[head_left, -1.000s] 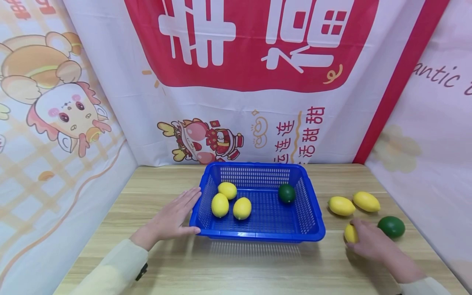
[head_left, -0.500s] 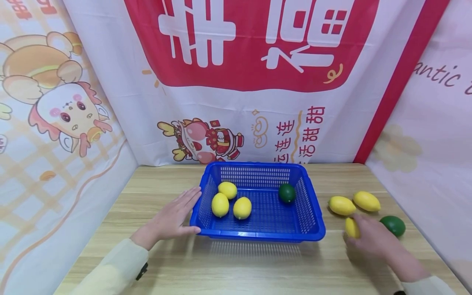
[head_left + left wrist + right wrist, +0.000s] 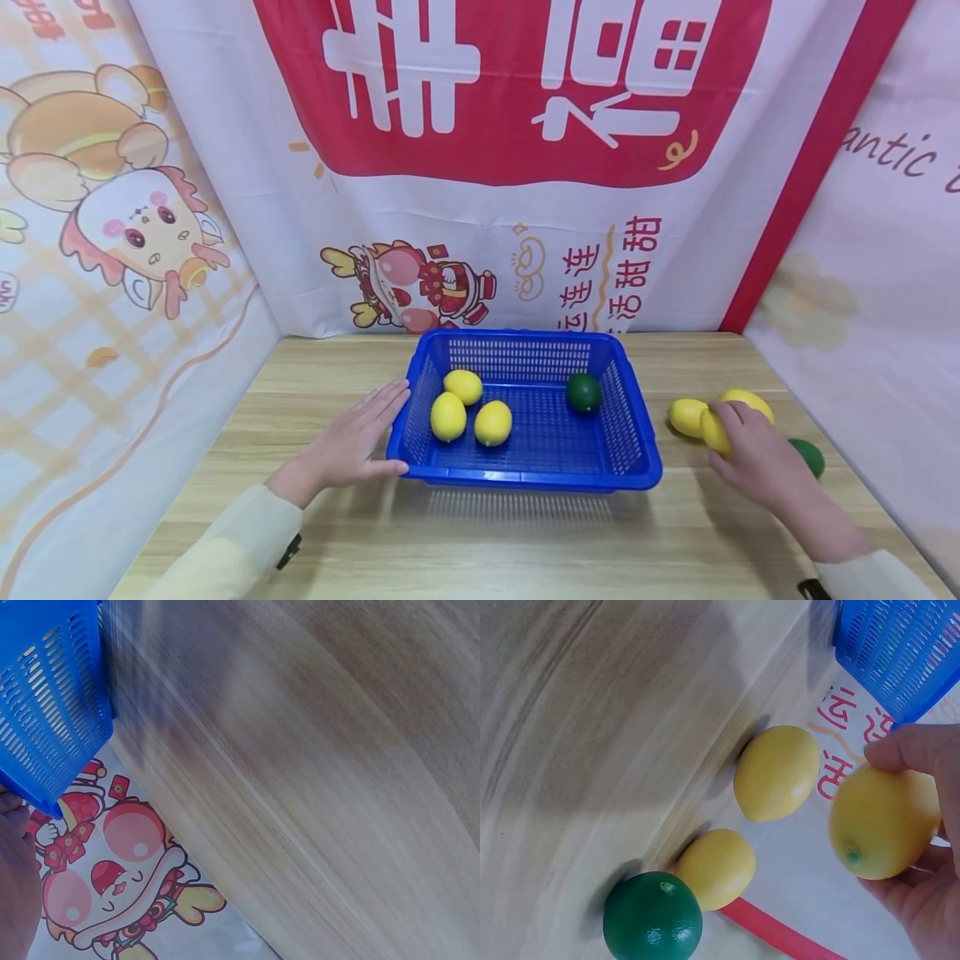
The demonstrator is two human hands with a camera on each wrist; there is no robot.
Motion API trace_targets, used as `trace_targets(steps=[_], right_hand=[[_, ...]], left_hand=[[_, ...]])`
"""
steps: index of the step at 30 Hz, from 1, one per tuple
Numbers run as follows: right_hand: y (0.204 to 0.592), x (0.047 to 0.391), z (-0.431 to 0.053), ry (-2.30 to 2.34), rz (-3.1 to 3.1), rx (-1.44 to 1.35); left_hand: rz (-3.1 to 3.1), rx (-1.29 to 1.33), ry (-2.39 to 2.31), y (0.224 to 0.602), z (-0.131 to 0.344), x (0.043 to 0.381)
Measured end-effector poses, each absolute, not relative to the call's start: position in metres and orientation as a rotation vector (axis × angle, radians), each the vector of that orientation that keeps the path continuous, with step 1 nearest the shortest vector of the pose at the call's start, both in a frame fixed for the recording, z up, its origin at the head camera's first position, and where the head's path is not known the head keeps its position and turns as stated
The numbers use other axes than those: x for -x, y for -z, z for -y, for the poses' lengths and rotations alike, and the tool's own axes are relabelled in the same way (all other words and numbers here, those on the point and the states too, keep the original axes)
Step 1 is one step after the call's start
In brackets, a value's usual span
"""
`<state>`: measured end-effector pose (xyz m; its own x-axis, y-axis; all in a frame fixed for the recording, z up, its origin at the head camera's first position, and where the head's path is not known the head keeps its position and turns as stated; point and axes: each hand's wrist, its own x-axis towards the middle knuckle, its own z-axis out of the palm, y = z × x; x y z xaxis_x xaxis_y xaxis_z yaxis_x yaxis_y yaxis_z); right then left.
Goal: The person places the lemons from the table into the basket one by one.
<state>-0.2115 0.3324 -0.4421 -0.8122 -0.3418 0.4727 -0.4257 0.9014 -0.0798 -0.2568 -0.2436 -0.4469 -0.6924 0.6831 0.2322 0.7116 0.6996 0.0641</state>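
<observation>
My right hand [image 3: 761, 454] grips a yellow lemon [image 3: 881, 821] between thumb and fingers, lifted above the wooden table. Beyond it lie two more lemons, one nearer the basket [image 3: 684, 417] and one farther right [image 3: 750, 402]. A dark green fruit, perhaps a lime or avocado [image 3: 652, 916], sits partly behind my right hand in the head view. At the left end of the blue plastic basket [image 3: 517, 479], my left hand [image 3: 345, 442] rests with straight, spread fingers against the rim. Inside the basket are three lemons [image 3: 492, 423] on the left and a green fruit [image 3: 583, 392] on the right.
The wooden table [image 3: 525, 550] ends at a white and red printed cloth [image 3: 517, 250] behind the basket. More printed cloth hangs along the left [image 3: 135, 250] and right [image 3: 862, 275] sides.
My right hand has raised the lemon off the table and moved it slightly away from me, so it now overlaps the two loose lemons. The left hand and basket stay put.
</observation>
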Motion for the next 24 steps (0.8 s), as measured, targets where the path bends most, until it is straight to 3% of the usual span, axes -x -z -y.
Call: trace_targets(steps=[24], right_hand=[[0.429,0.225,-0.329,-0.046,2.323,-0.733]], left_hand=[[2.72,1.12,0.224,0.447,0.243,0.256]])
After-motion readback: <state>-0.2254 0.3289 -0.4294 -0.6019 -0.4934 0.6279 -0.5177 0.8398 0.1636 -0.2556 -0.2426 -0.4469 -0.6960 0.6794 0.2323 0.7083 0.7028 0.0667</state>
